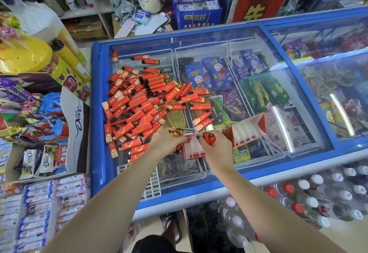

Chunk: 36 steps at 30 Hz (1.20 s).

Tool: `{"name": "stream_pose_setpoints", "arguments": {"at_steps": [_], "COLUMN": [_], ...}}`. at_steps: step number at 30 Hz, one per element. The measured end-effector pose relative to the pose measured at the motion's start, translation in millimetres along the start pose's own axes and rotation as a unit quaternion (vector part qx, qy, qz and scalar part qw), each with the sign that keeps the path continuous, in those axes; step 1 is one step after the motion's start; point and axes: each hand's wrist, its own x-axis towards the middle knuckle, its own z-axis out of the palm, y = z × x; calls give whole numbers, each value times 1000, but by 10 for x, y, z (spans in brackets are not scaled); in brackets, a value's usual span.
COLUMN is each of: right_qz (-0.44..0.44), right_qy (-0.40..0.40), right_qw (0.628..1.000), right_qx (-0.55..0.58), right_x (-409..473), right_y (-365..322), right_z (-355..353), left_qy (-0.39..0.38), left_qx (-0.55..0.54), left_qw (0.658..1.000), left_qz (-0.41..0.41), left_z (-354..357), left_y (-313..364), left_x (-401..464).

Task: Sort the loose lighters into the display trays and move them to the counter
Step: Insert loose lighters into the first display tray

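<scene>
Freezer glass (pixel 199 39) carries the lighters (pixel 137 101); left hand (pixel 167 141) clutches several, right hand (pixel 215 143) pinches one beside the tray (pixel 194 149).

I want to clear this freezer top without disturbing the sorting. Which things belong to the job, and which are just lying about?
Job:
- loose lighters
- display tray under both hands
- second display tray
- lighter in right hand
- left hand

Lying about:
- candy boxes
- water bottles
- freezer lid
</scene>
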Motion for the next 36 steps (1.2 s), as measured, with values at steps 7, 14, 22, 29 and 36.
{"name": "stream_pose_setpoints", "arguments": {"at_steps": [7, 14, 22, 29, 36], "right_qz": [-10, -79, -79, -74, -77], "right_qy": [-35, -62, -69, -70, -125], "right_qw": [994, 981, 983, 984, 985], "right_qx": [-108, -168, -148, -147, -87], "right_x": [56, 86, 86, 80, 65], "right_y": [184, 158, 47, 69, 85], "right_z": [-163, -151, -118, -85, -77], "left_qy": [-8, -1, 1, -2, -2], "left_qx": [-29, -46, -43, -39, -39], "left_qw": [999, 999, 999, 999, 999], "left_qz": [-19, -26, -12, -8, -19], "left_z": [14, 33, 29, 27, 31], "left_y": [-25, -39, -35, -21, -68], "left_x": [7, 0, -8, -18, 18]}}
